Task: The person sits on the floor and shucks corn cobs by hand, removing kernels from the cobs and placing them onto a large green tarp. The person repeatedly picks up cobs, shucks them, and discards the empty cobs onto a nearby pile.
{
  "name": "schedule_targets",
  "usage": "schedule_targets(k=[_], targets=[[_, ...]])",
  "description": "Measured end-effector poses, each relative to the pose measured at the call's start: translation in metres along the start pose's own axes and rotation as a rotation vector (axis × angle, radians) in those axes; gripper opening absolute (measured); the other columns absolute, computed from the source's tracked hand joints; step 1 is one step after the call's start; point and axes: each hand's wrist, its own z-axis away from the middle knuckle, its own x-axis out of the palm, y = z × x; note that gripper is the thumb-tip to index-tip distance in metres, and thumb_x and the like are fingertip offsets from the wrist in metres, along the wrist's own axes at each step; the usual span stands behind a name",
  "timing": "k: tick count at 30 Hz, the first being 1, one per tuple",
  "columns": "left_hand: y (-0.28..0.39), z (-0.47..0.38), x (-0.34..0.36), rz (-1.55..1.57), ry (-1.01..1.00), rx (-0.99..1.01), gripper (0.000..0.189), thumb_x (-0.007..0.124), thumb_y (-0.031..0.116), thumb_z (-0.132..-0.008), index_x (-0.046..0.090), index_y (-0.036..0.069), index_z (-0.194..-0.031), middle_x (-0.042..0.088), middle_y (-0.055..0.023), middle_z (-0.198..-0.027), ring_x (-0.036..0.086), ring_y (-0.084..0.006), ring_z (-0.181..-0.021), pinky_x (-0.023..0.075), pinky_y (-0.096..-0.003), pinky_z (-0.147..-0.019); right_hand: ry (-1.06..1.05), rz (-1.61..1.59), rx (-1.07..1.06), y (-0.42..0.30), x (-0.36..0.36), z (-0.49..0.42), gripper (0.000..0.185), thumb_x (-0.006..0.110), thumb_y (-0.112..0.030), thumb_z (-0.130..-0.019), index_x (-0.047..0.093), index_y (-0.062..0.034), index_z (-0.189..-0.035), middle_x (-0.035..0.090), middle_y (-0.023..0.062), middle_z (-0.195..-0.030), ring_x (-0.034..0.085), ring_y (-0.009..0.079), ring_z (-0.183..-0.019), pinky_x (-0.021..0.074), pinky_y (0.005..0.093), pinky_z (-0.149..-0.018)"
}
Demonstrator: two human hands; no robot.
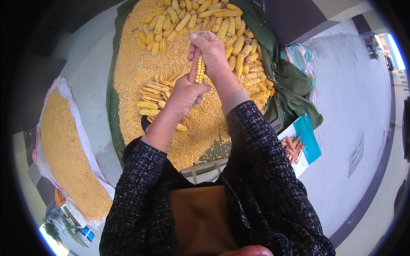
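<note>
A partly shelled corn cob (200, 66) is held between my two hands, tilted slightly. My right hand (211, 48) is wrapped about its upper end. The lower end sits in my left hand (189, 92), with the thumb stretched out beneath the kernels. Several rows of yellow kernels remain along its right side, while the left side shows bare reddish cob. Below the hands spreads a thick layer of loose corn kernels (134, 70). Partly stripped cobs (150, 96) with bare stripes lie just left of my left hand.
Whole corn cobs (237, 44) are heaped at the back and right on a green cloth (285, 80). A bag with bare cobs (292, 148) lies at the right, near a striped cloth (302, 60). More kernels cover a white sheet (86, 144) at the left. A wooden stool frame (205, 166) is close in front.
</note>
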Motion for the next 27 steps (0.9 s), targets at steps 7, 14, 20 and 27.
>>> schedule_targets(k=[7, 14, 20, 27], targets=[[0.007, -0.003, -0.014, -0.889, 0.259, 0.197, 0.035, 0.069, 0.016, -0.073, 0.052, -0.002, -0.097, 0.064, -0.0196, -0.080, 0.065, -0.0362, -0.078, 0.0505, -0.0430, -0.072, 0.286, -0.116, 0.130, 0.005, 0.005, 0.000, 0.027, 0.060, -0.027, -0.093, 0.056, -0.0012, -0.097, 0.057, 0.0095, -0.073, 0.059, 0.0200, -0.066, 0.0507, 0.0340, -0.057], [0.000, -0.003, -0.006, -0.941, 0.309, 0.120, 0.030, 0.066, 0.014, -0.072, 0.054, -0.001, -0.096, 0.066, -0.0227, -0.085, 0.064, -0.0400, -0.082, 0.0501, -0.0449, -0.075, 0.365, 0.110, -0.045, 0.021, 0.013, 0.004, 0.027, 0.073, -0.016, -0.084, 0.050, -0.0016, -0.084, 0.054, 0.0038, -0.069, 0.050, 0.0126, -0.050, 0.0454, 0.0255, -0.045], [-0.013, -0.014, -0.001, -0.524, 0.221, 0.133, 0.025, 0.066, 0.008, -0.069, 0.056, -0.002, -0.090, 0.060, -0.0091, -0.072, 0.060, -0.0207, -0.064, 0.0462, -0.0325, -0.060, 0.254, 0.391, -0.133, 0.025, 0.004, -0.007, 0.024, 0.073, -0.017, -0.083, 0.055, -0.0013, -0.086, 0.056, 0.0045, -0.068, 0.053, 0.0129, -0.051, 0.0458, 0.0255, -0.045], [0.006, -0.014, -0.023, 0.081, -0.183, -0.101, 0.018, 0.068, 0.009, -0.076, 0.056, 0.004, -0.088, 0.050, 0.0014, -0.060, 0.046, -0.0070, -0.046, 0.0337, -0.0237, -0.042, 0.088, 0.188, 0.034, 0.007, -0.010, -0.014, 0.022, 0.068, -0.020, -0.086, 0.058, -0.0004, -0.090, 0.058, 0.0072, -0.069, 0.058, 0.0148, -0.063, 0.0471, 0.0263, -0.060]])
